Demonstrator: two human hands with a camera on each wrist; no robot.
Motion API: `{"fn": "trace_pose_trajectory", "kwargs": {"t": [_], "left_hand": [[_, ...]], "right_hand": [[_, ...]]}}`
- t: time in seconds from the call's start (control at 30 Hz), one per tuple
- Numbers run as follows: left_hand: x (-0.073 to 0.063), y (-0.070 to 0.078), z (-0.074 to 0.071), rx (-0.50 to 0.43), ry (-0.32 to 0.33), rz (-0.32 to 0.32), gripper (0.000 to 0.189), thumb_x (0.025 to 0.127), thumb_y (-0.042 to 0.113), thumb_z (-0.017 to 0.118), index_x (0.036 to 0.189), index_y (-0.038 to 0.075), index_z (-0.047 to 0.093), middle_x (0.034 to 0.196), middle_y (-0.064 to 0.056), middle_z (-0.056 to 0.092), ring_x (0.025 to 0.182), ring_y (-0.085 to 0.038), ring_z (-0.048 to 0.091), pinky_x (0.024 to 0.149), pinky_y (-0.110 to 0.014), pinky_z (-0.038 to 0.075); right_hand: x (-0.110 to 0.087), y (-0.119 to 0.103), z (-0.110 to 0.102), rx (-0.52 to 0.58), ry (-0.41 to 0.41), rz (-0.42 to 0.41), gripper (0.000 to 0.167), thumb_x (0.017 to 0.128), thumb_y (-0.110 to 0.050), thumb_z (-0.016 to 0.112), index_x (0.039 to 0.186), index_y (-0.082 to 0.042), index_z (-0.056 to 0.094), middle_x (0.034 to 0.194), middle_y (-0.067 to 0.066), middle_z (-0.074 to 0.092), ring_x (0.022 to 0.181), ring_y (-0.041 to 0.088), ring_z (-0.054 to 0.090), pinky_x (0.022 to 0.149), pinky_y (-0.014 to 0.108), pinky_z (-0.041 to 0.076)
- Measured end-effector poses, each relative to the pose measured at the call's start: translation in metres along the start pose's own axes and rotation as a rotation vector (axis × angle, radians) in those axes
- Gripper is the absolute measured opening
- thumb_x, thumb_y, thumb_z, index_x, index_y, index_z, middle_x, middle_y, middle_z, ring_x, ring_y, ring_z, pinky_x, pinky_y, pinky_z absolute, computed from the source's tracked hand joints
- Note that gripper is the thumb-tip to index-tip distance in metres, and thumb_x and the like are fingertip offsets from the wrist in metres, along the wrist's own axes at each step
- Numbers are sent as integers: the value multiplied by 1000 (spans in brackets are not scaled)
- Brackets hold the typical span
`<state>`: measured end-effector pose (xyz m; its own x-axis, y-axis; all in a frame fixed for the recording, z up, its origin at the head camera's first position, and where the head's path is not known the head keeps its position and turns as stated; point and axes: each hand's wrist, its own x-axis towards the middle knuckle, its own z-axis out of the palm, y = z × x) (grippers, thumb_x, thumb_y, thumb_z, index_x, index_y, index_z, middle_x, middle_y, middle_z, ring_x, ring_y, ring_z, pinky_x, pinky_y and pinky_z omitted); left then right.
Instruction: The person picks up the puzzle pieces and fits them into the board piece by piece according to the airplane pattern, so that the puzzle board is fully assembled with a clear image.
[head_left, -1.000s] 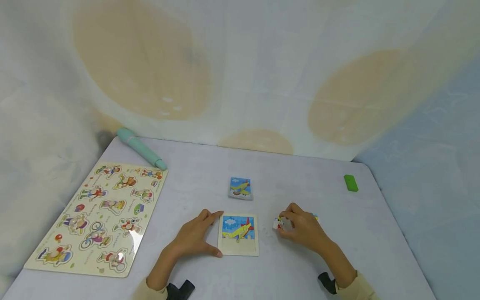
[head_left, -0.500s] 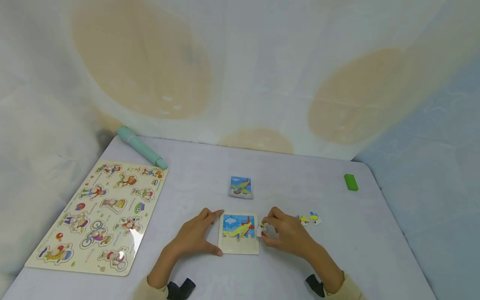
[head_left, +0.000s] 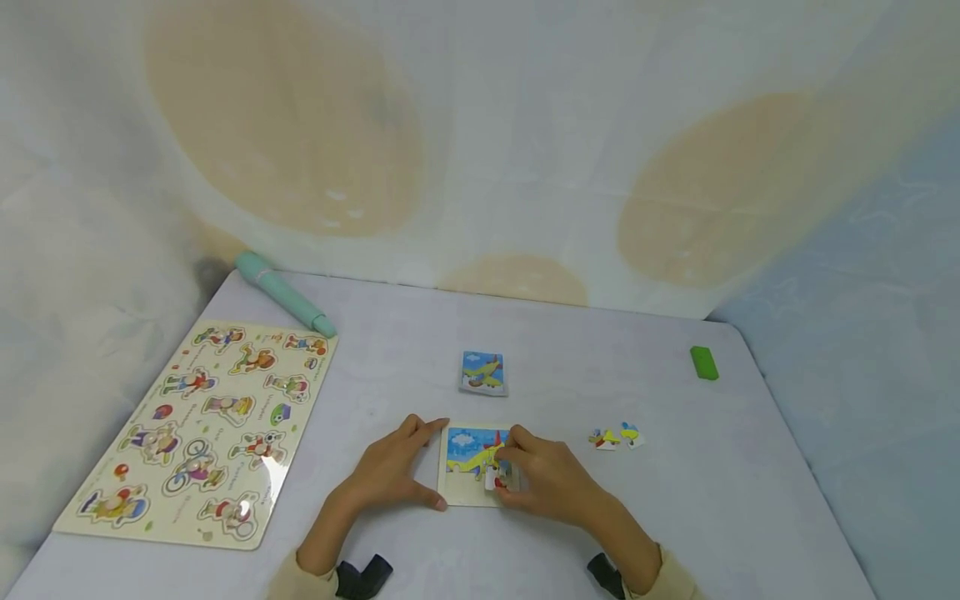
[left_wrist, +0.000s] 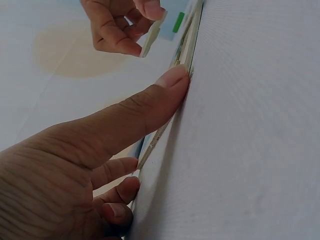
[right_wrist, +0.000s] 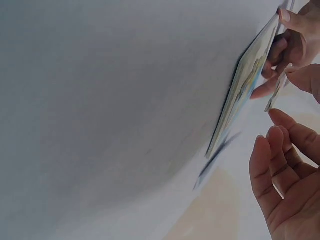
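A small puzzle board (head_left: 465,493) lies on the table, the upper part filled with a yellow aeroplane on blue sky and the lower part bare wood. My left hand (head_left: 393,467) holds the board's left side, index finger at the far corner and thumb at the near corner. Between thumb and index finger, my right hand (head_left: 555,479) pinches a puzzle piece (head_left: 491,477), white with some red. It is tilted over the board's lower right; the left wrist view shows the piece (left_wrist: 152,37) raised off the board. Two loose puzzle pieces (head_left: 603,439) lie to the right.
Behind the board lies a small stack of picture cards or tiles (head_left: 483,372) with a matching aeroplane. A large figure puzzle (head_left: 243,408) covers the table's left side, a mint-green tube (head_left: 285,296) behind it. At far right sits a green block (head_left: 704,363).
My right hand has moved left with the pinched piece, from beside the loose pieces to over the board's lower right. Two loose pieces came into sight. My left hand has stayed put.
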<state>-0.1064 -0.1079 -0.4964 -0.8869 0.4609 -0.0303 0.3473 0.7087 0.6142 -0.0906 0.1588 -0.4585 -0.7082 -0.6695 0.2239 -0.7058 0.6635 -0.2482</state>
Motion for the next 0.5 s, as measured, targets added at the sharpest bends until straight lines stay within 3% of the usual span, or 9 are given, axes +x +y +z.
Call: {"fn": "trace_pose_trajectory", "kwargs": {"t": [0.23, 0.5], "left_hand": [[0, -2, 0, 1, -5, 10, 108, 57, 50, 93, 148, 14, 46, 102, 5, 44, 81, -10, 42, 68, -23, 38], [0, -3, 0, -2, -3, 20, 108, 58, 52, 92, 148, 14, 46, 103, 6, 45, 82, -10, 43, 69, -23, 39]], "right_hand": [[14, -11, 7, -13, -70, -37, 32, 80, -36, 78, 101, -12, 74, 93, -5, 51, 70, -1, 46, 63, 8, 41], [26, -20, 15, -110, -81, -100, 30, 81, -37, 77, 98, -13, 75, 91, -5, 54, 69, 1, 45, 64, 12, 43]]}}
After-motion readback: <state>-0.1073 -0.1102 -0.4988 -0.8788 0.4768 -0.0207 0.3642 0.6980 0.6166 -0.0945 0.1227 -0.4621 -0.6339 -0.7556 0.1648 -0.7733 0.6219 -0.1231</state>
